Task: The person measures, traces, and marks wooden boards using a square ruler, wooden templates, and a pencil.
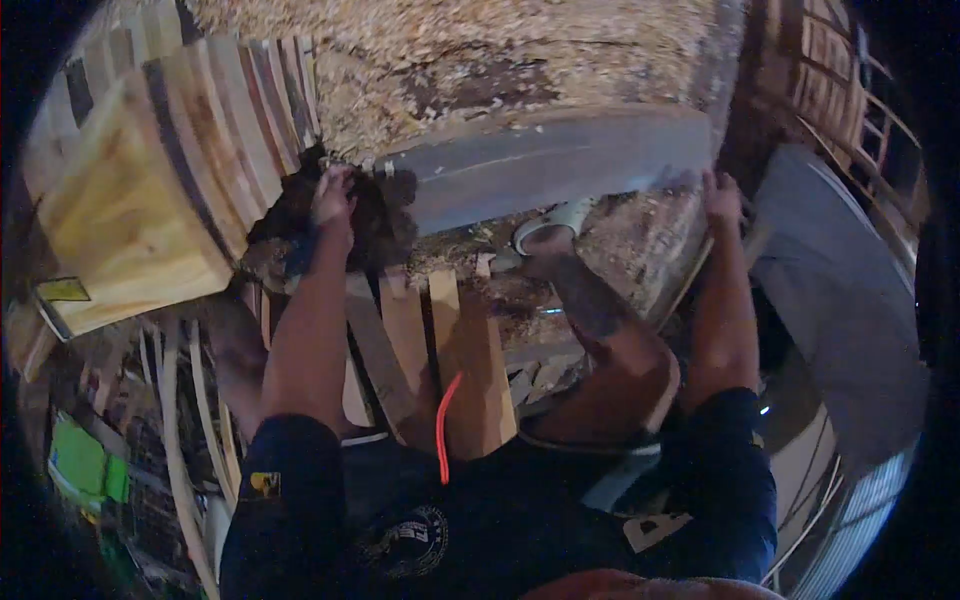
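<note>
A long, smooth grey board (pixel 550 165) spans the space between my hands, its surface slightly blurred. My right hand (pixel 722 200) is at the board's right end, fingers closed against its edge. At the other end, my left hand (pixel 335 195) rests with bent fingers on a dark, lumpy object (pixel 385 215) beside the board's left end. The shape of that object is too dark to make out, and part of the left fingers is lost against it.
Wood shavings (pixel 620 50) cover the ground beyond the board. Stacked timber (pixel 140 210) stands at left. Below the board are my foot in a pale sandal (pixel 560 222) and several upright planks (pixel 470 360). A grey sheet (pixel 835 260) hangs at right.
</note>
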A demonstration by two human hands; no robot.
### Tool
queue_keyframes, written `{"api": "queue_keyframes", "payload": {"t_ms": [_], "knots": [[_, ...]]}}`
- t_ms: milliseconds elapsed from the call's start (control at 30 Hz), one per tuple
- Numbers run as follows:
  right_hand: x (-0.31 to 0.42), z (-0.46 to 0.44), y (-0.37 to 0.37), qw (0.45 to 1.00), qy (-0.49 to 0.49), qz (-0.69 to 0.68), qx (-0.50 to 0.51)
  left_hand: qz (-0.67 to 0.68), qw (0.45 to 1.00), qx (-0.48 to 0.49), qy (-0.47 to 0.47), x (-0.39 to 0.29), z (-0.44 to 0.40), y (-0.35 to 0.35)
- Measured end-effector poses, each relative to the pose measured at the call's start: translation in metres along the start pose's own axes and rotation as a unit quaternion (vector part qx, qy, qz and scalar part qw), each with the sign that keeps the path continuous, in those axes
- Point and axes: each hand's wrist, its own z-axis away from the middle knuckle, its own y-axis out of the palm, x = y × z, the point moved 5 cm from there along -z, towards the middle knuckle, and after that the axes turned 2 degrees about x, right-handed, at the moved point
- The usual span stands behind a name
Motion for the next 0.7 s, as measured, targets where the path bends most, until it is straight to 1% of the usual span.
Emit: {"api": "queue_keyframes", "payload": {"t_ms": [67, 100, 133, 167, 200, 233, 267, 333, 400, 433, 467, 500, 567, 633, 700], "knots": [[-0.037, -0.056, 0.032, 1.000, -0.008, 0.016, -0.013, 0.022, 0.993, 0.082, 0.076, 0.018, -0.038, 0.020], [-0.042, -0.067, 0.038, 0.999, 0.007, 0.017, -0.045, 0.032, 0.985, 0.125, 0.112, 0.028, -0.049, 0.026], [-0.040, -0.074, 0.037, 0.997, 0.020, 0.015, -0.078, 0.080, 0.986, 0.138, 0.046, 0.041, -0.056, 0.035], [-0.034, -0.084, 0.046, 0.996, 0.042, -0.076, 0.011, 0.130, 0.980, 0.151, -0.018, 0.045, -0.058, 0.050], [-0.027, -0.092, 0.053, 0.979, 0.065, -0.163, 0.102, 0.178, 0.967, 0.164, -0.082, 0.048, -0.059, 0.061], [-0.021, -0.095, 0.059, 0.946, 0.090, -0.244, 0.192, 0.080, 0.988, 0.096, -0.088, 0.051, -0.060, 0.056], [-0.013, -0.097, 0.064, 0.942, 0.102, -0.256, 0.192, -0.021, 0.995, 0.028, -0.095, 0.053, -0.060, 0.046], [0.002, -0.091, 0.066, 0.933, 0.128, -0.277, 0.189, -0.178, 0.978, -0.059, -0.093, 0.030, -0.033, 0.044], [0.002, -0.078, 0.075, 0.895, 0.161, -0.399, 0.117, -0.281, 0.952, -0.104, -0.064, -0.023, 0.005, 0.052], [0.009, -0.075, 0.075, 0.866, 0.171, -0.464, 0.076, -0.166, 0.983, -0.081, -0.004, -0.015, -0.007, 0.047], [0.015, -0.072, 0.072, 0.887, 0.151, -0.429, 0.084, -0.055, 0.995, -0.057, 0.060, 0.001, -0.021, 0.042], [0.019, -0.065, 0.066, 0.906, 0.135, -0.390, 0.092, 0.060, 0.991, -0.020, 0.117, 0.018, -0.034, 0.036], [0.052, -0.039, 0.066, 0.916, 0.106, -0.369, 0.118, 0.110, 0.983, -0.026, 0.143, 0.019, -0.024, 0.005], [0.076, -0.028, 0.080, 0.951, 0.071, -0.295, 0.058, 0.109, 0.983, -0.057, 0.135, 0.009, 0.002, -0.038], [0.108, -0.011, 0.093, 0.970, 0.061, -0.231, 0.044, 0.096, 0.984, -0.083, 0.124, -0.011, 0.037, -0.084]]}}
